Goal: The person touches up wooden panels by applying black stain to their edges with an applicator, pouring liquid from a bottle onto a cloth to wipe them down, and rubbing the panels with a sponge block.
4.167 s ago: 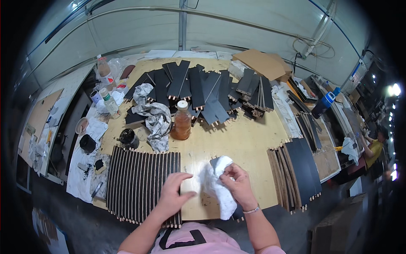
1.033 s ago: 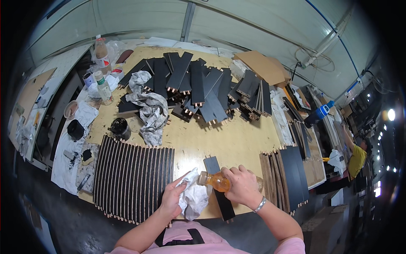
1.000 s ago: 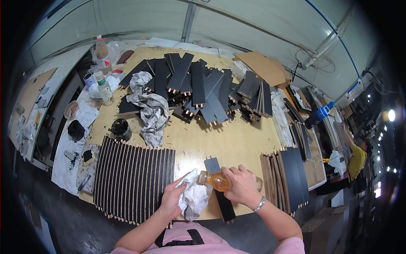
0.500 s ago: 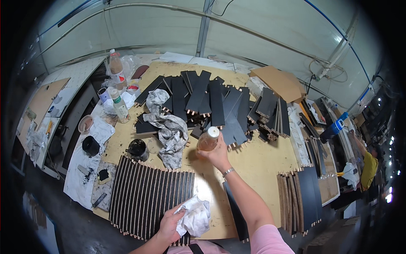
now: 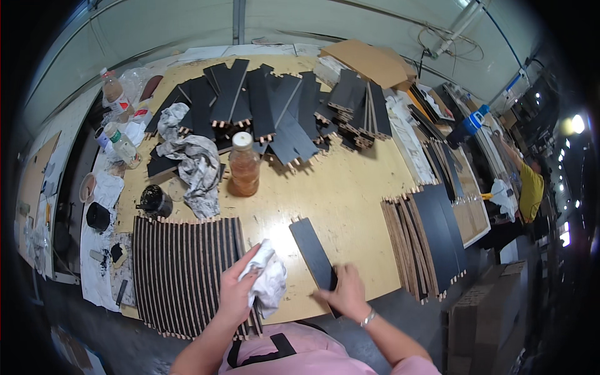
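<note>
A crumpled white cloth (image 5: 270, 289) is gripped in my left hand (image 5: 236, 294), just right of a row of black slats (image 5: 187, 275) standing on edge side by side. My right hand (image 5: 347, 292) is at the near end of a single flat black slat (image 5: 311, 251), thumb across its face and fingers along its right edge. Small wooden dowel pegs stick out of the slats' ends. Beyond my hands a bottle of amber liquid (image 5: 244, 167) with a white cap stands upright on the tan tabletop (image 5: 275, 209), touched by neither hand.
A loose heap of black slats (image 5: 253, 103) covers the back of the table. Left of it lies a stained rag (image 5: 197, 165), near a black-smeared cup (image 5: 155, 201). More slats (image 5: 431, 231) line the right edge. A person in yellow (image 5: 531, 192) is at far right.
My right hand has let go of the bottle, now standing on the table, and come back to the single slat. The left hand still holds the cloth. The view has shifted.
</note>
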The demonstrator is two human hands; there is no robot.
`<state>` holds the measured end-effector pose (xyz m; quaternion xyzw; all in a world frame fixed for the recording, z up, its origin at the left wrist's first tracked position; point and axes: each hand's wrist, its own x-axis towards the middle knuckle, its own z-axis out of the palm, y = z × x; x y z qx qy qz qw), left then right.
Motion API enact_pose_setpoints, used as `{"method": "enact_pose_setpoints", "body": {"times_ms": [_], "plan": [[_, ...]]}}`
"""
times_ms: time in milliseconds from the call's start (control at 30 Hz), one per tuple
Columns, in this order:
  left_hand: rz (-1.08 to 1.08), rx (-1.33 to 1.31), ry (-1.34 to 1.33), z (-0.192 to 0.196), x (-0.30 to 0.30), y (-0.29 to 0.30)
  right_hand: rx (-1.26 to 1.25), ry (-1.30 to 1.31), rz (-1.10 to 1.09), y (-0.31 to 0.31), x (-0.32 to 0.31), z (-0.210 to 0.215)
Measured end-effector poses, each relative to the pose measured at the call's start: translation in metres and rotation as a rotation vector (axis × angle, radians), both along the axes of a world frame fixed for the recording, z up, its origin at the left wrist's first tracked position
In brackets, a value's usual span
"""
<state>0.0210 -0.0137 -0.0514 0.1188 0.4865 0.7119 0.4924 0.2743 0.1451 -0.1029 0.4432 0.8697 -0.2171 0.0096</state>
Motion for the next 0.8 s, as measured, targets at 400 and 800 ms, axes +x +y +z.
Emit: {"method": "enact_pose_setpoints", "body": {"times_ms": [400,800], "plan": [[-0.139,-0.007,1.554,-0.109,0.074,0.153,0.098,0.345,-0.292,-0.057,0.092,-0.063],[-0.084,-0.201,1.412,-0.117,0.086,0.164,0.049,0.309,-0.289,-0.051,0.111,-0.066]]}}
